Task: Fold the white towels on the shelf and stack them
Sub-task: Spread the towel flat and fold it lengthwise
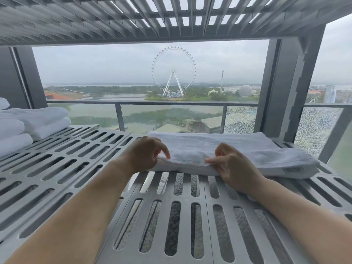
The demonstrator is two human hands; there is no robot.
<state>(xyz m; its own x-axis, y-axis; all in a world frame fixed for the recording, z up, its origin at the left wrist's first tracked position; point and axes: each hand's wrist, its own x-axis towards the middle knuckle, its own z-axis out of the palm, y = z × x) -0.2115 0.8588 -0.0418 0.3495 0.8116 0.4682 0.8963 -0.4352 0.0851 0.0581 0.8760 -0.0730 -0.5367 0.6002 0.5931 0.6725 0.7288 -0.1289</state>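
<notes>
A white towel (238, 149) lies folded into a long band across the right half of the grey slotted shelf (76, 162). My left hand (144, 153) pinches the towel's left end between thumb and fingers. My right hand (234, 164) pinches its near edge a little further right, the other fingers curled. A small label shows on the towel's right front corner. A stack of folded white towels (36, 122) sits at the shelf's far left.
Another slotted metal shelf (171, 18) hangs close overhead. A thick grey post (289, 88) stands at the back right. Behind the shelf a glass railing (171, 115) fronts a far view of water and a big wheel.
</notes>
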